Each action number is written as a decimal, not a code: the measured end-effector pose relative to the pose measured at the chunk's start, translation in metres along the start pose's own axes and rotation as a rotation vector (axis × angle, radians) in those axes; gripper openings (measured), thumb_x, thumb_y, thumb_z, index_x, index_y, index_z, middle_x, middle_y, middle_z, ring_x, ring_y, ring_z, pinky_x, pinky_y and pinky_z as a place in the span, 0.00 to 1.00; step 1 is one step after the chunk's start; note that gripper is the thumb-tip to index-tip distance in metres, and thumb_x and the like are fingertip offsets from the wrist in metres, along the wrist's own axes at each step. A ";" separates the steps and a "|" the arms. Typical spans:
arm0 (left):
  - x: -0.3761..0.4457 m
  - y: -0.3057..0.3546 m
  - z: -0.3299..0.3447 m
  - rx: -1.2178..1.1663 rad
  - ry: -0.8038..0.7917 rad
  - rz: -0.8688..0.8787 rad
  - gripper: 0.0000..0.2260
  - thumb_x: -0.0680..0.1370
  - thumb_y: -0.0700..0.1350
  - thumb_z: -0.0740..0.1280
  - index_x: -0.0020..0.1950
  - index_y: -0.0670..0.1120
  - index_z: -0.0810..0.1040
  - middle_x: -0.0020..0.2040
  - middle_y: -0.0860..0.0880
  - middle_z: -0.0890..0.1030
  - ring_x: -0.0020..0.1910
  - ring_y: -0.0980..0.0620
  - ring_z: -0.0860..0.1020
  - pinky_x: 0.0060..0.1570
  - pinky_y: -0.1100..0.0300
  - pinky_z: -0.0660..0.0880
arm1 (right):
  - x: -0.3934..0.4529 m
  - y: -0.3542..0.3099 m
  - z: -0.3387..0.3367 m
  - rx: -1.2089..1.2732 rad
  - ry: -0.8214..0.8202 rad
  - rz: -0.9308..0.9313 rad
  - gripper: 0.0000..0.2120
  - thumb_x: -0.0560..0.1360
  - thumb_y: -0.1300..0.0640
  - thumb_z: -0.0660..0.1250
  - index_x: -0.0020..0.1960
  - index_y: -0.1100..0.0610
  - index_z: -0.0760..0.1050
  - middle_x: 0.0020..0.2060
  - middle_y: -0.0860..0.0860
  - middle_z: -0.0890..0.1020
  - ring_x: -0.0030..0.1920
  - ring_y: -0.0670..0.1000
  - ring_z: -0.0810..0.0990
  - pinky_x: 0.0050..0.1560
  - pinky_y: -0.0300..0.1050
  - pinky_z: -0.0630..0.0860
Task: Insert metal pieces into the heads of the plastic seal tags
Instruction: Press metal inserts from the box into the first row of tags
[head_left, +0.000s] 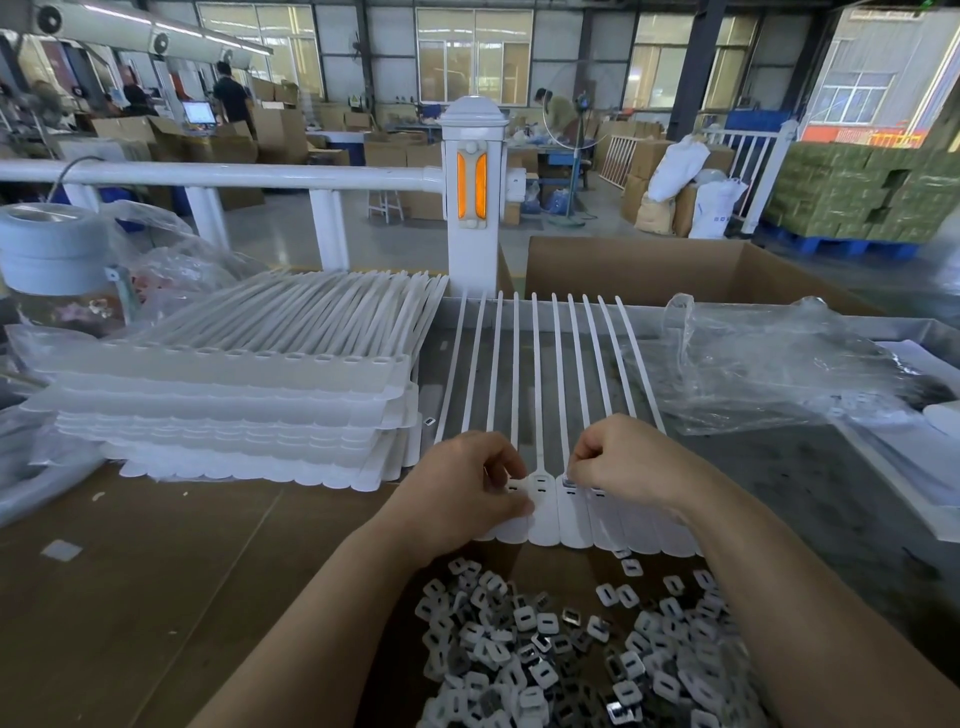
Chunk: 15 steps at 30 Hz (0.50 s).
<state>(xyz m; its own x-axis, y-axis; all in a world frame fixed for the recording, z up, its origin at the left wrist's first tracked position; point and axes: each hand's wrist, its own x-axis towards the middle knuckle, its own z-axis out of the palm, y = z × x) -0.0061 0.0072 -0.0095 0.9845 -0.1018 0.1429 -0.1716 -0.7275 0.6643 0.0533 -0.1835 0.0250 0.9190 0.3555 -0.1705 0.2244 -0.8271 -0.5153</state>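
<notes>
one joined strip of white plastic seal tags (545, 512) is laid at the centre of the workbench (156, 571), and ten thin tails are counted fanning toward 12 o'clock. its flat heads, each with a small dark slot, are lined side by side; several are covered by the two hands. the left hand (462, 493) is curled onto the heads at 9 o'clock of the strip, fingers pinched on it. the right hand (618, 460) is curled at 3 o'clock, fingertips pressed to a head; whether a piece is held cannot be told. a heap of metal pieces (561, 660), too many to count, is spread at 6 o'clock, cut off by the frame edge. a stack of tag sheets (234, 405) is piled at 9 o'clock.
</notes>
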 end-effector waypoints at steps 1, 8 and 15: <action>0.000 0.000 0.000 0.001 -0.002 -0.002 0.09 0.72 0.53 0.76 0.46 0.61 0.76 0.43 0.58 0.77 0.40 0.65 0.74 0.35 0.71 0.69 | 0.000 0.000 0.000 -0.007 -0.003 0.002 0.06 0.77 0.60 0.66 0.48 0.58 0.82 0.44 0.53 0.84 0.44 0.50 0.81 0.38 0.38 0.74; 0.000 0.001 -0.001 0.011 -0.014 -0.015 0.09 0.73 0.53 0.75 0.46 0.61 0.76 0.43 0.58 0.77 0.39 0.62 0.75 0.35 0.72 0.68 | 0.000 -0.001 0.000 0.031 0.000 0.032 0.03 0.75 0.61 0.69 0.45 0.57 0.82 0.42 0.53 0.84 0.44 0.49 0.81 0.38 0.40 0.74; 0.000 0.003 -0.002 0.039 -0.023 -0.024 0.08 0.73 0.52 0.75 0.44 0.60 0.76 0.43 0.58 0.76 0.40 0.62 0.74 0.35 0.72 0.68 | 0.001 0.000 0.000 0.056 -0.010 0.018 0.05 0.75 0.61 0.69 0.44 0.52 0.81 0.41 0.49 0.83 0.43 0.46 0.81 0.38 0.38 0.73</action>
<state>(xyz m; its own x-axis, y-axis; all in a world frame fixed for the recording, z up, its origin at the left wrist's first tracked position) -0.0063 0.0062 -0.0065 0.9890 -0.0989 0.1101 -0.1466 -0.7560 0.6379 0.0542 -0.1832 0.0250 0.9194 0.3453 -0.1884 0.1891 -0.8079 -0.5581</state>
